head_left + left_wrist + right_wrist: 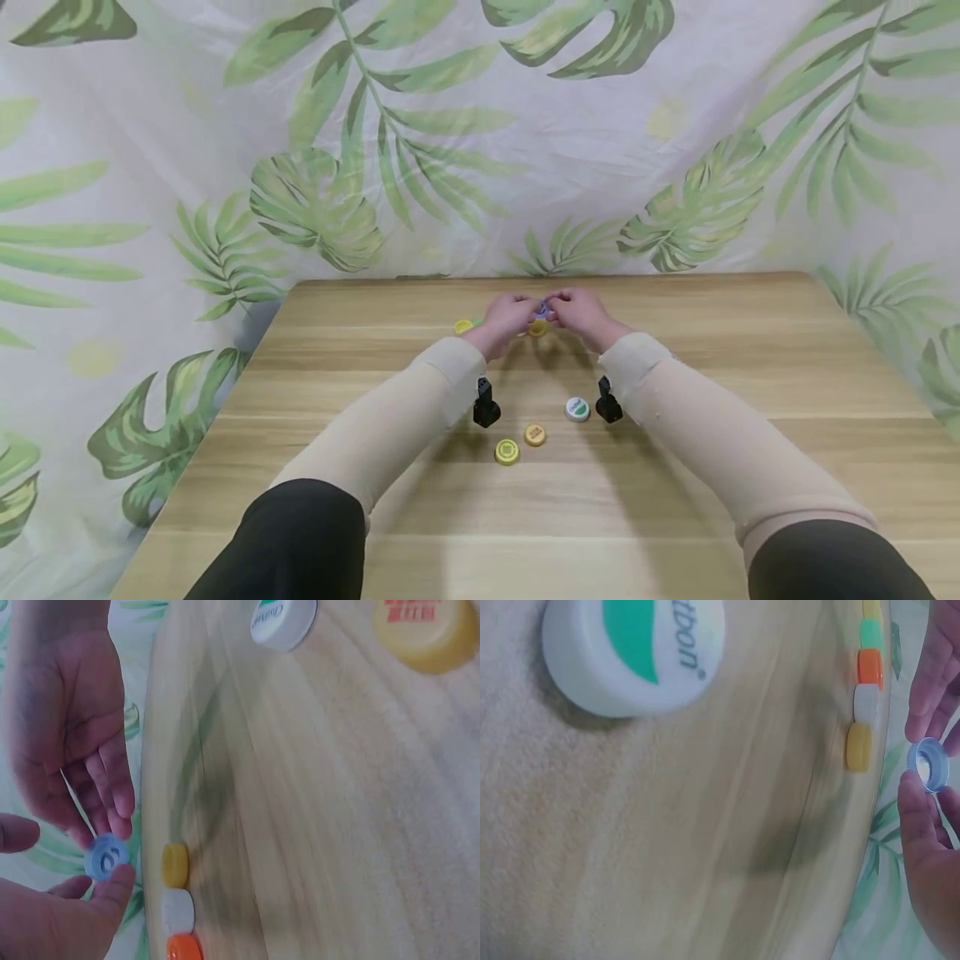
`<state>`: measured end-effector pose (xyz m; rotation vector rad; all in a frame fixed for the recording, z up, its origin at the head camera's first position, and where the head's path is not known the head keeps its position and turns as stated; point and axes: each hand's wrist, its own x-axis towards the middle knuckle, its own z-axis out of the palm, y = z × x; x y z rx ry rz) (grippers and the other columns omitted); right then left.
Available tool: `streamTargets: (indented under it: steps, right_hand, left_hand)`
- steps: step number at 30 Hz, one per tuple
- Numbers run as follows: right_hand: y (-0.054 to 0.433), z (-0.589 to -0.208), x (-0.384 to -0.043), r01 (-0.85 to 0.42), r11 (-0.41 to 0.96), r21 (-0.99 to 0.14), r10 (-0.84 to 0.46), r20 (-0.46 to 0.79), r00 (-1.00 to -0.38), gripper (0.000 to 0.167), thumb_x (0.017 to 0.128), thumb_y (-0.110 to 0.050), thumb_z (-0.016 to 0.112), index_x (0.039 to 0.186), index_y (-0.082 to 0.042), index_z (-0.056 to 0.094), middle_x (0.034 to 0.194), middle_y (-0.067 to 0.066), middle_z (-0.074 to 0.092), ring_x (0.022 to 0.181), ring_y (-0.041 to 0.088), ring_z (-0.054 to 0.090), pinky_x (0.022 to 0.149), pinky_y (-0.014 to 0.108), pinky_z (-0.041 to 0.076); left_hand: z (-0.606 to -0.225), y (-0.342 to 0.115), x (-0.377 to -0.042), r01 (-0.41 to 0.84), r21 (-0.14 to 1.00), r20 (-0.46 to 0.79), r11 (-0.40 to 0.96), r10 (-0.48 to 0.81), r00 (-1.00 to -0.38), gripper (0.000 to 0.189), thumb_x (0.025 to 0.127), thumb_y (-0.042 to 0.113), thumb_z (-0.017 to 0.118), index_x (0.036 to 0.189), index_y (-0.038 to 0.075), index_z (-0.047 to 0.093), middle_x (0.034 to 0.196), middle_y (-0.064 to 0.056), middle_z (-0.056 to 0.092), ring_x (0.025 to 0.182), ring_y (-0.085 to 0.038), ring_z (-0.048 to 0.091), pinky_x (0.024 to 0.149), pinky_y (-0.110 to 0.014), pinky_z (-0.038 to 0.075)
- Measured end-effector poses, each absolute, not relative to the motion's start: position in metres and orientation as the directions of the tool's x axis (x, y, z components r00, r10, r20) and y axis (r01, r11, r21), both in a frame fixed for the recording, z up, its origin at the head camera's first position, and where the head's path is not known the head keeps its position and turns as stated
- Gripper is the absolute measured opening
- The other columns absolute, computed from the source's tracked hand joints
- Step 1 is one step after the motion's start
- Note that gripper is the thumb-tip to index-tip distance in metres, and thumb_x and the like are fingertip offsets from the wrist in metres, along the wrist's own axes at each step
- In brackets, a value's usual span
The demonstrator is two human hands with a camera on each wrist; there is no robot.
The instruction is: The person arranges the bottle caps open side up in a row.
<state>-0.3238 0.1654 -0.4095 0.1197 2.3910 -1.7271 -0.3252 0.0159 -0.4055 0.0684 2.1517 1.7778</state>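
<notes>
Above the far edge of the table, a blue bottle cap [542, 308] is held between the fingertips of both hands. My left hand [510, 318] pinches it from the left and my right hand [583, 317] from the right. In the right wrist view the blue cap [928, 763] turns its hollow side to the camera. Just below the hands, a yellow-orange cap [537, 328] ends a row on the table. Beside it in the left wrist view are a white cap [178, 911] and an orange cap [184, 947].
The row continues left with a green cap [871, 634] and a yellow cap [463, 326]. Nearer on the wooden table [675, 500] lie a white-and-green cap [577, 409], a small orange-yellow cap [535, 434] and a yellow cap [507, 452]. A leaf-print cloth [450, 167] hangs behind.
</notes>
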Motion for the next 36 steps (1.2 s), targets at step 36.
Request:
streamTargets:
  steps: [36]
  right_hand:
    - [0.204,-0.435,-0.333,0.311,0.346,-0.885,-0.068,-0.355,-0.932,0.031,0.107,-0.009,0.044,0.122,0.016,0.055,0.091,0.009,0.061,0.07,0.008,0.061,0.069,0.018,0.056]
  left_hand:
    - [-0.42,0.044,-0.327,-0.229,0.947,-0.297,0.224,0.345,-0.89,0.041,0.105,0.016,0.054,0.138,-0.008,0.052,0.136,-0.023,0.057,0.127,-0.037,0.054,0.109,-0.042,0.046]
